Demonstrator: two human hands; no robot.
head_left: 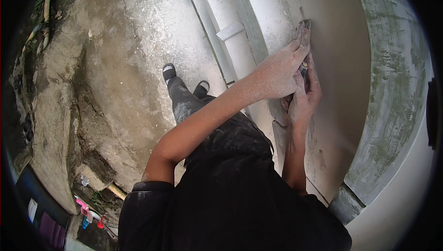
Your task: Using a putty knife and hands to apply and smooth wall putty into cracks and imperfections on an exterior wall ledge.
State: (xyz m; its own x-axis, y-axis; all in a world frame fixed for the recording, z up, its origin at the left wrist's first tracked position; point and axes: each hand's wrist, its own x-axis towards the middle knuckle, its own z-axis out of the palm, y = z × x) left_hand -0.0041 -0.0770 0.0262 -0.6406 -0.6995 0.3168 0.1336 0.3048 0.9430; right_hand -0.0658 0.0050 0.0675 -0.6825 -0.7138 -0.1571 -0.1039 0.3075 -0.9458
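Observation:
Both of my hands are together at the upper right, against a smooth beige panel [344, 62]. My left hand [281, 71], coated in pale dust, reaches across and closes around a dark, narrow tool [308, 22]. Just below and to the right, my right hand [307, 100] grips the same tool, its thumb and fingers wrapped about it. Only the tool's far tip and a few dark bits between the fingers show, so its exact kind is hidden. The tool lies along the panel's left side and seems to touch it.
Grey-green patchy strips [392, 80] border the panel. A white folded piece [230, 30] lies on the pale ledge to the left. My sandalled feet [169, 72] stand on dusty concrete [152, 20]. Pipes [47, 11] and small coloured items [84, 209] are along the far left.

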